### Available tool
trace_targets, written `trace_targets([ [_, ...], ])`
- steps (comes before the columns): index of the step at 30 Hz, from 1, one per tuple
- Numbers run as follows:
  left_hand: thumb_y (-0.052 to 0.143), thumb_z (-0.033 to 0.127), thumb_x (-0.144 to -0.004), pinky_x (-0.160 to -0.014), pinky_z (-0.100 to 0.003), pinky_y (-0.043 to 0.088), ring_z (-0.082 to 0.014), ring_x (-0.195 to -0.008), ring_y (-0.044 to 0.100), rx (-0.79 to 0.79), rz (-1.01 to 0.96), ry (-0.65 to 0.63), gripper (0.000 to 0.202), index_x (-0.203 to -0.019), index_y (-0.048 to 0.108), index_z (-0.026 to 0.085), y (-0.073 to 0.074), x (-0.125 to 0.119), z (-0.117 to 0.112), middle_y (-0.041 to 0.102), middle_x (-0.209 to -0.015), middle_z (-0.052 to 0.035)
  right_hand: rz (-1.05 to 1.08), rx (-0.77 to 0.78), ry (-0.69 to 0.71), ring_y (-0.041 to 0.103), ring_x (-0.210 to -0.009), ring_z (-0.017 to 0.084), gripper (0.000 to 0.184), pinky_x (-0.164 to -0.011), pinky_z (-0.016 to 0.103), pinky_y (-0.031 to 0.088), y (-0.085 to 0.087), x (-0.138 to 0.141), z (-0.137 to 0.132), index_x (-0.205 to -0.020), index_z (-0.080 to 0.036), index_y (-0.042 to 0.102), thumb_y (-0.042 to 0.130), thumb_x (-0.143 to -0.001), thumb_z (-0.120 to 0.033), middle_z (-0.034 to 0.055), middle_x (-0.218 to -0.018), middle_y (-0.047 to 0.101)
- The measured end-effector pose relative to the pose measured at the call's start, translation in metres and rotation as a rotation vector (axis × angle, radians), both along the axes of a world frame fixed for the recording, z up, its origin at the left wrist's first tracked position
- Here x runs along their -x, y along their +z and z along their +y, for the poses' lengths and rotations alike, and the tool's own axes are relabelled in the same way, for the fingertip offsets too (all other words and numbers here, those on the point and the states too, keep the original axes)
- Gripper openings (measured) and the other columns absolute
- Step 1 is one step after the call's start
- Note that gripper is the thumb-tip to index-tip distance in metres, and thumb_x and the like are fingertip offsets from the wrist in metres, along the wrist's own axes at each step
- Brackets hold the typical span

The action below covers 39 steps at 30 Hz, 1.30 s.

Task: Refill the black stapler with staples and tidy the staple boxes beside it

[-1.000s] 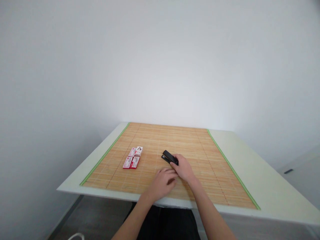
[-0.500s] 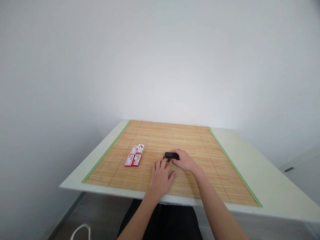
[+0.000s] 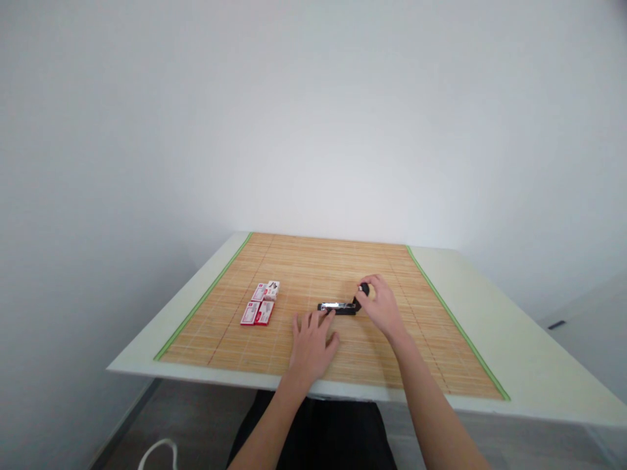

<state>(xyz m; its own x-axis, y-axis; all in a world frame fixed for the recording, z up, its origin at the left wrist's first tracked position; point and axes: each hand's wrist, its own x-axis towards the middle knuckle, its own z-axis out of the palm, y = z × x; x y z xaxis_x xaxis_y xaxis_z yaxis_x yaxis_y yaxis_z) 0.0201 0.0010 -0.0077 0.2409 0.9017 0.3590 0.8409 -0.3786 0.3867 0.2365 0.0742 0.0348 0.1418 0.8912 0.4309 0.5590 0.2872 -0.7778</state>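
Observation:
A black stapler [image 3: 337, 306] lies on the bamboo mat [image 3: 313, 274], swung open so its metal staple channel shows. My right hand [image 3: 381, 309] is closed on the stapler's lifted top arm at its right end. My left hand [image 3: 310, 343] lies flat on the mat with fingers spread, its fingertips touching or just short of the stapler's base. To the left sit small red-and-white staple boxes [image 3: 261, 304] in a cluster.
The mat has green edging and covers most of a white table [image 3: 529, 352] set in a corner of white walls. A white cord [image 3: 157, 452] loops on the floor at lower left. My dark-clothed lap shows below the table's front edge.
My right hand has swung the stapler's top arm up and to the right, exposing the metal channel. My left hand has spread flat and moved up to the stapler's base.

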Motion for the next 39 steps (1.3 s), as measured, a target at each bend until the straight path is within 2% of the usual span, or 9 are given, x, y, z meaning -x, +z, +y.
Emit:
trace_targets([
  [7, 0.057, 0.033, -0.097, -0.120, -0.060, 0.028, -0.0312, -0.129, 0.047, 0.007, -0.032, -0.035, 0.052, -0.149, 0.052, 0.035, -0.001, 0.002, 0.000, 0.060, -0.139, -0.0079, 0.207, 0.056, -0.202, 0.062, -0.095, 0.025, 0.036, -0.090, 0.041, 0.049, -0.058, -0.044, -0.029, -0.106, -0.020, 0.068, 0.051, -0.088, -0.046, 0.0069, -0.101, 0.071],
  [14, 0.048, 0.023, -0.101, -0.113, -0.047, 0.044, -0.0235, -0.127, 0.055, 0.034, -0.229, -0.074, 0.038, -0.132, 0.068, 0.031, -0.003, 0.022, 0.006, 0.062, -0.140, -0.0046, 0.295, 0.047, -0.195, 0.064, -0.101, 0.026, 0.042, -0.097, 0.044, 0.048, -0.069, -0.043, -0.031, -0.115, -0.020, 0.068, 0.056, -0.086, -0.047, 0.0089, -0.110, 0.072],
  [17, 0.049, 0.021, -0.099, -0.111, -0.046, 0.045, -0.0247, -0.125, 0.056, -0.055, -0.207, 0.105, 0.035, -0.127, 0.070, 0.031, -0.004, 0.052, 0.006, 0.064, -0.133, -0.0056, 0.328, 0.038, -0.198, 0.063, -0.110, 0.027, 0.046, -0.100, 0.045, 0.048, -0.071, -0.044, -0.032, -0.122, -0.020, 0.066, 0.057, -0.087, -0.048, 0.0109, -0.119, 0.070],
  [21, 0.055, 0.028, -0.097, -0.108, -0.059, 0.041, -0.0364, -0.128, 0.048, -0.152, -0.074, 0.519, 0.038, -0.133, 0.066, 0.023, -0.004, 0.094, -0.003, 0.055, -0.140, -0.0144, 0.392, 0.008, -0.237, 0.063, -0.113, 0.027, 0.054, -0.101, 0.047, 0.047, -0.071, -0.040, -0.032, -0.133, -0.020, 0.061, 0.058, -0.087, -0.048, 0.0123, -0.124, 0.068],
  [24, 0.055, 0.030, -0.097, -0.104, -0.063, 0.039, -0.0400, -0.127, 0.046, -0.120, 0.003, 0.619, 0.042, -0.138, 0.063, 0.021, -0.004, 0.105, -0.013, 0.052, -0.141, -0.0179, 0.390, -0.048, -0.305, 0.063, -0.112, 0.026, 0.054, -0.099, 0.046, 0.049, -0.062, -0.036, -0.037, -0.135, -0.020, 0.059, 0.057, -0.088, -0.047, 0.0125, -0.123, 0.068],
  [30, 0.058, 0.025, -0.095, -0.103, -0.056, 0.040, -0.0340, -0.121, 0.052, -0.057, -0.002, 0.415, 0.038, -0.131, 0.067, 0.033, -0.003, 0.081, -0.026, 0.062, -0.134, -0.0092, 0.355, -0.211, -0.561, 0.064, -0.108, 0.025, 0.040, -0.100, 0.044, 0.048, -0.046, -0.024, -0.073, -0.122, -0.018, 0.065, 0.053, -0.093, -0.043, 0.0123, -0.116, 0.069],
  [32, 0.062, 0.028, -0.093, -0.102, -0.050, 0.042, -0.0307, -0.117, 0.055, -0.001, -0.042, 0.272, 0.035, -0.127, 0.068, 0.033, 0.000, 0.069, -0.026, 0.067, -0.127, -0.0067, 0.405, -0.029, -0.426, 0.066, -0.095, 0.025, 0.037, -0.091, 0.042, 0.052, -0.045, -0.011, -0.089, -0.114, -0.019, 0.068, 0.057, -0.091, -0.047, 0.0105, -0.106, 0.071],
  [35, 0.064, 0.026, -0.092, -0.099, -0.043, 0.046, -0.0267, -0.113, 0.059, 0.090, -0.122, 0.009, 0.028, -0.119, 0.069, 0.031, 0.006, 0.052, -0.019, 0.070, -0.122, -0.0035, 0.650, 0.427, -0.004, 0.070, -0.084, 0.023, 0.041, -0.075, 0.037, 0.057, -0.040, 0.013, -0.108, -0.117, -0.023, 0.067, 0.067, -0.086, -0.050, 0.0095, -0.108, 0.074],
  [39, 0.066, 0.017, -0.084, -0.103, -0.041, 0.045, -0.0251, -0.114, 0.060, 0.182, -0.209, -0.277, 0.038, -0.118, 0.070, 0.033, 0.013, 0.040, -0.002, 0.072, -0.121, 0.0002, 0.931, 0.686, 0.228, 0.075, -0.092, 0.021, 0.056, -0.083, 0.034, 0.060, -0.028, 0.028, -0.122, -0.137, -0.027, 0.055, 0.074, -0.087, -0.044, 0.0077, -0.125, 0.071],
])
